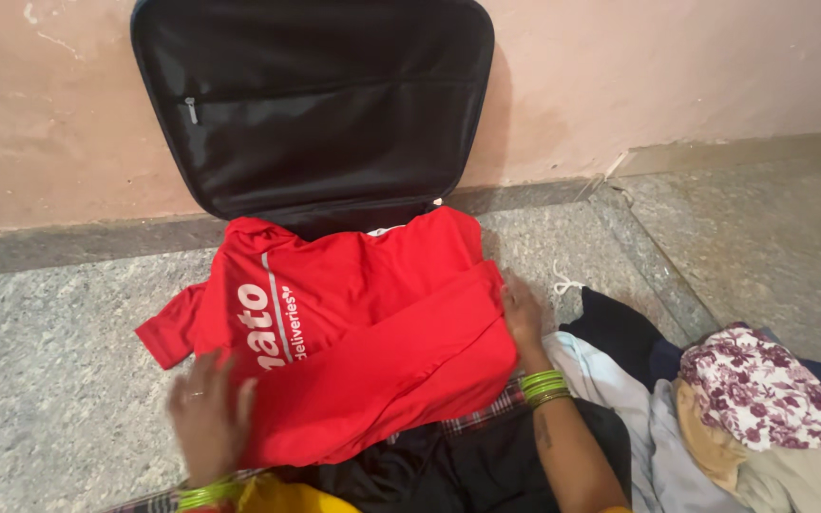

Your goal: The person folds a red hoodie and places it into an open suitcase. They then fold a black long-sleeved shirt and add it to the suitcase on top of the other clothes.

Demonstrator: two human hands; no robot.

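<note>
The red T-shirt (353, 332) lies half folded on clothes before the open black suitcase (315, 104). The left hand (209, 413) presses it flat with spread fingers; the right hand (522, 312) rests open on its folded edge. The folding step seems underway; the loose sleeve needs tucking.

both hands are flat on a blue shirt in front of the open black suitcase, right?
Not quite: the shirt is red, not blue, as the head view shows. The rest holds: the left hand and right hand lie flat on it, in front of the open black suitcase.
</note>
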